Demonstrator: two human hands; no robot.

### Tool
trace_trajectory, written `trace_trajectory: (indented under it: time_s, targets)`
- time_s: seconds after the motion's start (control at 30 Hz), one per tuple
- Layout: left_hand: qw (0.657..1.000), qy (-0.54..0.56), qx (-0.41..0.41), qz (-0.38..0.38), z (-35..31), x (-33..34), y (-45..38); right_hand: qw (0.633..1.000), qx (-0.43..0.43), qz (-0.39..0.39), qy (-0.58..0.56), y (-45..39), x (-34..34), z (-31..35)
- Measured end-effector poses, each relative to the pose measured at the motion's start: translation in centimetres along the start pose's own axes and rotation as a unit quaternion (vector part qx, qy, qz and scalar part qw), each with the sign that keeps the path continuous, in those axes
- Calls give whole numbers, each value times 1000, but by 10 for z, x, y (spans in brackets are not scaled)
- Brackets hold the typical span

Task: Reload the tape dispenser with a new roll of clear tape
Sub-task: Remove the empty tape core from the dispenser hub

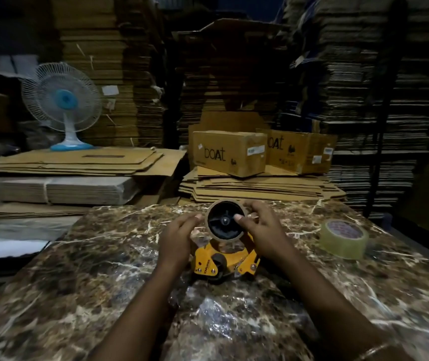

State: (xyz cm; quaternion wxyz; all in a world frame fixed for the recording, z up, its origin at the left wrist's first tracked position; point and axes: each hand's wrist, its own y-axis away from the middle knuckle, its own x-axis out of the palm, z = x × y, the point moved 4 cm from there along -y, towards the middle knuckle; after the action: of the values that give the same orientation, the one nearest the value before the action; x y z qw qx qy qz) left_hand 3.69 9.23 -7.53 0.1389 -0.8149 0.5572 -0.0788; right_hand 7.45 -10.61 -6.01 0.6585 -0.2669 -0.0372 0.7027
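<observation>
A yellow tape dispenser (225, 264) lies on the marble table (78, 269) in the middle of the view. An empty brown cardboard core (212, 237) sits around its black hub. My left hand (175, 239) grips the core's left side. My right hand (263, 227) holds its right side, with the thumb over the hub's centre. A new roll of clear tape (343, 238) lies flat on the table to the right, apart from both hands.
Two "boat" cardboard boxes (230, 152) stand on flattened cartons behind the table. A white and blue fan (63, 105) stands at the back left. Tall stacks of flat cardboard (364, 87) fill the background.
</observation>
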Motion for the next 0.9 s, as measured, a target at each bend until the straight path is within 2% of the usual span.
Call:
trace_trajectory:
  time_s: [0.07,0.17,0.33,0.67,0.9]
  targets:
    - [999,0,1,46,0,5,-2,1000,-6,-5,12,2,-2,-3]
    - [997,-7,21,74,-4,11,1,1000,-26,-5,6,8,-3,-5]
    - [996,5,40,76,-3,4,0,998,-49,-21,-20,18,-7,-2]
    - [992,-13,93,89,-4,-3,6,992,-109,-63,29,28,-11,6]
    - [991,-5,94,93,-6,-4,9,987,-122,-86,53,32,-9,10]
